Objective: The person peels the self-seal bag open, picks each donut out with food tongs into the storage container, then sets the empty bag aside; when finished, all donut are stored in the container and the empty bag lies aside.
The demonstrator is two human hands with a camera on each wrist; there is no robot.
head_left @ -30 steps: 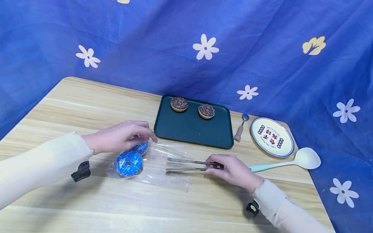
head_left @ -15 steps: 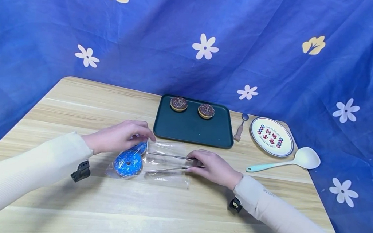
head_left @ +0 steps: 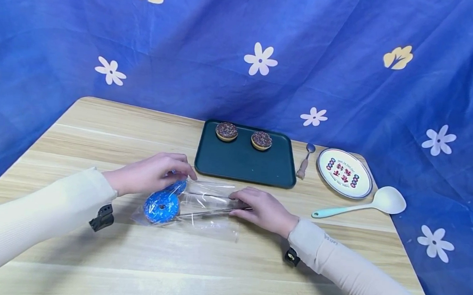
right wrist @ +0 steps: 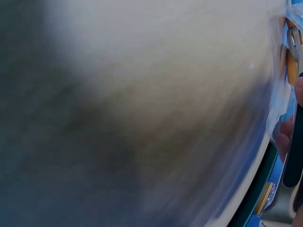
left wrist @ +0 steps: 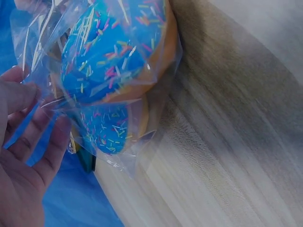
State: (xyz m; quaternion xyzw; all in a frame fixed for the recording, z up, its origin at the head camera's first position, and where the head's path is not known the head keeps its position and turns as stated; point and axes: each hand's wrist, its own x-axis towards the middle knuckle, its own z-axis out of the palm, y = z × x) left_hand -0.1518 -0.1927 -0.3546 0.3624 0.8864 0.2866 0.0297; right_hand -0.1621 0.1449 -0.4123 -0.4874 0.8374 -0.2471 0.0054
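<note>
A clear plastic bag (head_left: 209,228) lies on the table with two blue sprinkled donuts at its left end, the front donut (head_left: 153,206) and a rear donut (head_left: 178,187). My left hand (head_left: 155,173) pinches the bag's far edge beside the rear donut, thumb and fingers on the film in the left wrist view. My right hand (head_left: 262,210) grips metal tongs (head_left: 206,212) with dark handles (right wrist: 293,156). Their two arms are spread and reach leftward into the bag, the nearer tip beside the front donut. The farther tip ends near the rear donut.
Behind the bag is a dark green tray (head_left: 243,166) bearing two chocolate-topped pastries (head_left: 261,140). To its right lie a small spoon (head_left: 304,164), a white plate (head_left: 358,187) with red print, and a ladle (head_left: 388,200) with a mint handle. A blue curtain (head_left: 211,48) hangs behind.
My right hand has moved left, carrying the tongs from the bag's mouth deep into it, up to the donuts. The left hand has stayed at the bag's edge.
</note>
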